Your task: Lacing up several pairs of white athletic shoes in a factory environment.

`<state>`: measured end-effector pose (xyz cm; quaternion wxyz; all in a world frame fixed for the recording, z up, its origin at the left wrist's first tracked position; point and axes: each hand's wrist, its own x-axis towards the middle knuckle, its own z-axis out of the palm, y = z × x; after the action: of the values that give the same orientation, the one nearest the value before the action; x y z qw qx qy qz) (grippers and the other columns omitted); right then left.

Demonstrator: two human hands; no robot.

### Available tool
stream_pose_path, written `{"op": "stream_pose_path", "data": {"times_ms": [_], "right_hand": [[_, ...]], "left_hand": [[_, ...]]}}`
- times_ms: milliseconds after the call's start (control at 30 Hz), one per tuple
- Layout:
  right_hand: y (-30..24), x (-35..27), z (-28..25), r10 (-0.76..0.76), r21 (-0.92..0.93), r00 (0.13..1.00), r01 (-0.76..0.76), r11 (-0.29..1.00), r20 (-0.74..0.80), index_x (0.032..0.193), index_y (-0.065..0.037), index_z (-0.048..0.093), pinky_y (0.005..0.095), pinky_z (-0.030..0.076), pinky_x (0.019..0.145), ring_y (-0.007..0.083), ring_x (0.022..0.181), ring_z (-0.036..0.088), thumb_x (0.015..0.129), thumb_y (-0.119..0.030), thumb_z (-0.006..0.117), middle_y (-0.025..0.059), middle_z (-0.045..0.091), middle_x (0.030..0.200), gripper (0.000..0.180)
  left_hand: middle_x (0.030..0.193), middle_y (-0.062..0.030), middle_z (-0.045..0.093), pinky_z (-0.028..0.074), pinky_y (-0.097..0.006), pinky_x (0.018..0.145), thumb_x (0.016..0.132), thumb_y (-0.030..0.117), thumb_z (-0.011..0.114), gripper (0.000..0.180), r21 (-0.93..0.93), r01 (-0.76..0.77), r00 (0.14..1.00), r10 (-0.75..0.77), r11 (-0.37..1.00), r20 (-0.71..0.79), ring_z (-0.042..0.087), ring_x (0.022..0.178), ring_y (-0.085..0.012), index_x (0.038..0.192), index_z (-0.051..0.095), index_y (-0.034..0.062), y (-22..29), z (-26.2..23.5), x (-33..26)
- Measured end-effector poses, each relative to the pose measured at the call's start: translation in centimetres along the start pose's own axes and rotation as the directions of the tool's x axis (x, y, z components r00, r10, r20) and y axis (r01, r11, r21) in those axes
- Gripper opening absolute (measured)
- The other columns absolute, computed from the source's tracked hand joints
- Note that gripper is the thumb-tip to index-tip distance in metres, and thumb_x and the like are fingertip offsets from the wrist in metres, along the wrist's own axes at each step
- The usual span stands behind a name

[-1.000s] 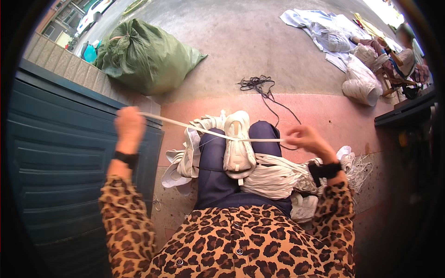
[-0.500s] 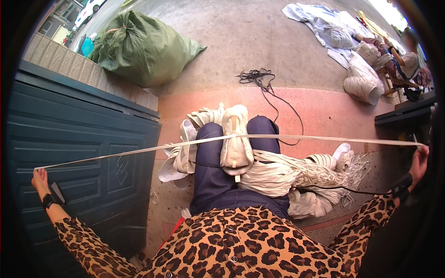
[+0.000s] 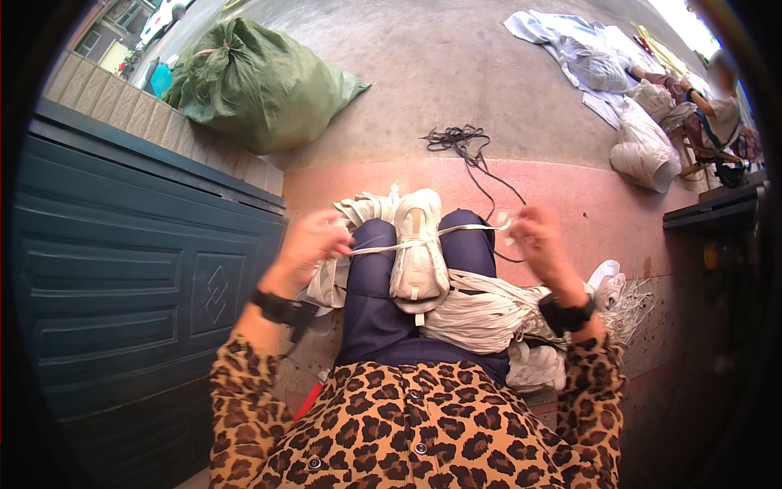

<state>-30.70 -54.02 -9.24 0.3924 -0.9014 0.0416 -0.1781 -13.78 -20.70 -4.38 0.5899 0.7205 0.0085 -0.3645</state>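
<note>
A cream sneaker (image 3: 419,273) rests between my knees, its heel toward me. A flat off-white shoelace (image 3: 383,248) crosses over the shoe's front part, one strand running out to each side. My left hand (image 3: 314,247), left of the shoe, pinches one strand between its fingertips. Across from it, my right hand (image 3: 539,244) has its fingers closed on the other strand; motion blurs the fingertips. A thick bundle of off-white laces (image 3: 481,314) lies over my right thigh.
More cream sneakers (image 3: 538,367) lie by my right hip, others by my left knee. Black cord (image 3: 458,140) is tangled on the floor ahead. A green sack (image 3: 265,85) stands far left, beside a blue panelled door (image 3: 122,269). Another person (image 3: 718,114) sits far right near white bundles (image 3: 643,151).
Both hands have come inward from the far sides to beside the shoe. The lace, stretched wide and straight before, now spans a short width with its strands crossed over the shoe.
</note>
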Motion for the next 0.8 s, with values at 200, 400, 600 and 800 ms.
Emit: {"op": "stream_pose_path", "data": {"times_ms": [200,400,600,800], "right_hand": [[-1.6,0.5,7.7,0.344,0.283,0.825,-0.496,0.821,0.447,0.101,0.003,0.053,0.0277,0.042,0.052,0.0124,0.06,0.052,0.09,-0.015,0.044,0.0086,0.054,0.064,0.023],[-0.1,1.6,10.1,0.299,0.12,0.757,-0.443,0.888,0.581,0.078,0.003,0.059,0.0364,0.043,0.056,0.0264,0.055,0.054,0.085,-0.014,0.045,0.0144,0.056,0.061,0.023],[0.5,2.6,11.6,0.207,-0.066,0.853,-0.2,0.978,0.479,0.075,0.001,0.059,0.0433,0.046,0.064,0.0369,0.071,0.06,0.081,-0.018,0.048,0.0219,0.06,0.073,0.022],[-0.3,3.0,12.3,0.175,-0.287,0.86,-0.034,0.957,0.479,0.074,0.0,0.059,0.0398,0.049,0.06,0.0332,0.068,0.061,0.075,-0.014,0.052,0.0206,0.06,0.072,0.016]], "left_hand": [[0.085,-0.0093,0.06,0.049,-0.023,0.061,0.086,0.011,0.049,0.014,0.047,0.227,0.966,-0.231,0.973,0.119,0.06,0.071,-0.0139,0.09,0.055,-0.0015,-5.6,10.2,3.8],[0.085,-0.0127,0.056,0.049,-0.029,0.066,0.086,0.012,0.047,0.018,-0.197,0.299,0.954,-0.3,0.934,0.023,0.059,0.075,-0.0203,0.092,0.051,-0.0039,-6.2,12.2,6.6],[0.087,-0.0129,0.057,0.049,-0.028,0.07,0.088,0.013,0.046,0.017,-0.278,0.13,0.99,-0.14,0.952,-0.014,0.059,0.077,-0.0192,0.092,0.049,-0.0035,-7.5,12.7,5.5],[0.089,-0.0129,0.058,0.049,-0.027,0.07,0.09,0.012,0.044,0.015,-0.298,0.117,0.992,-0.126,0.947,-0.013,0.059,0.077,-0.0179,0.09,0.05,-0.0022,-7.6,12.6,5.0]]}}
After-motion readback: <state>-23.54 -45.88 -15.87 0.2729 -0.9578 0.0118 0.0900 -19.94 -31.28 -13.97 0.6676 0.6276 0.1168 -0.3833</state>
